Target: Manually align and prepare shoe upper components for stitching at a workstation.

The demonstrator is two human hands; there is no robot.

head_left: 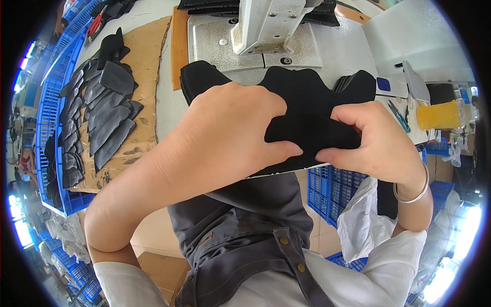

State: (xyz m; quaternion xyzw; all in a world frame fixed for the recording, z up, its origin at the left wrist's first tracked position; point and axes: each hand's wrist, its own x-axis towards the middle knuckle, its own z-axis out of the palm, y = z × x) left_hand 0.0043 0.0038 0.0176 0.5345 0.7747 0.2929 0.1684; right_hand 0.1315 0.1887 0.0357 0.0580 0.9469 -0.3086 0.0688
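Note:
A stack of black cut pieces (310, 110) with wavy, lobed edges, perhaps of fabric, lies at the front of the work table. My left hand (245, 125) grips the stack from its left side. The thumb of that hand rests on the near part, and the other fingers curl over the top, partly out of sight. On the stack's right side my right hand (371, 138) is closed on it, thumb near the front edge and index finger bent above. A silver bangle (414, 197) circles my right wrist.
Behind the stack stands a white machine (268, 25) on a metal base plate (212, 46). To the left, dark grey pieces (110, 115) overlap on cardboard (148, 66), beside a blue crate (48, 117). At right are teal-handled snips (400, 116) and a yellow-filled container (440, 116).

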